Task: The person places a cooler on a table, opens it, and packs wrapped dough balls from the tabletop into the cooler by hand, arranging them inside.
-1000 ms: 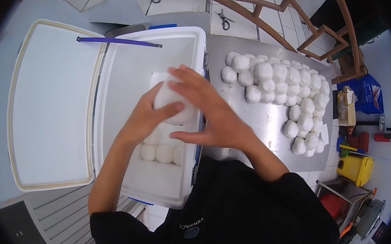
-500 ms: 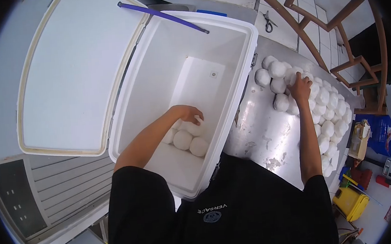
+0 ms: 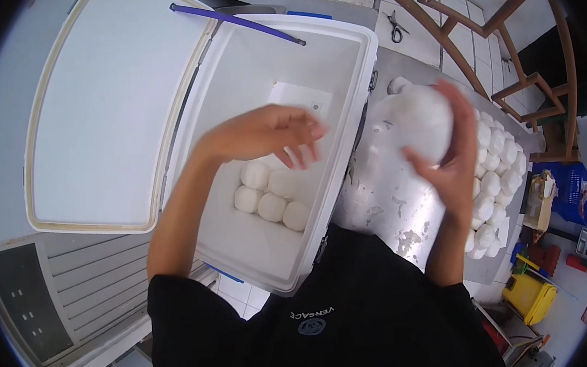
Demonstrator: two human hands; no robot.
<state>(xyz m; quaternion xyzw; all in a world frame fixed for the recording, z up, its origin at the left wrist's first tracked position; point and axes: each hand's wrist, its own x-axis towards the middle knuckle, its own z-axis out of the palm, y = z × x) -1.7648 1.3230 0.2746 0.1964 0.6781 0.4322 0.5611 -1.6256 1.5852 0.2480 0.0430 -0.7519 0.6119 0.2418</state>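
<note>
My right hand has its fingers curved round a large white ball, raised above the metal table. The ball is somewhat blurred. Over the inside of a white cooler box, my left hand is lifted, fingers apart, with nothing in it. Several white balls lie together on the box's floor, below that hand. Many more white balls are heaped at the right of the metal table, partly hidden behind my right hand and forearm.
The cooler's lid stands open on the left, tied by a purple strap. Scissors lie on white tiles beyond the table. A brown frame rises at the upper right. A yellow bucket stands lower right.
My left hand has risen from the balls inside the cooler and opened. My right hand has taken a ball from the heap and lifted it toward the camera.
</note>
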